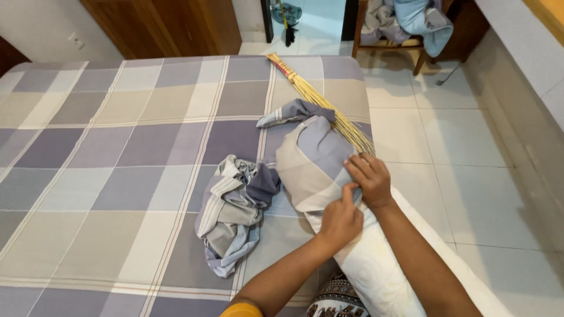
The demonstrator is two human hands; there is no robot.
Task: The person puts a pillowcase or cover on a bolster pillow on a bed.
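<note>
Hands meet at the edge of a checked grey, lilac and beige fabric pillowcase (314, 155) drawn partway over a long white bolster pillow (376, 270). The left hand (341, 222) is closed, thumb and fingers pinching the hem of the case against the bolster. The right hand (369, 179) is curled just beyond it, fingertips pressed on the same hem, the two hands touching. The pillowcase holds the far end of the bolster; the near end lies bare and white under both forearms. Just past the right hand lies a straw-coloured stick broom (320, 101), its bristle ends touching the covered bolster. To the left of the left hand sits a crumpled second pillowcase of matching checked cloth (232, 211), nothing showing inside it. All rest on a bed with a checked sheet (117, 158); white floor tiles (470, 176) lie to the right of the hands
</note>
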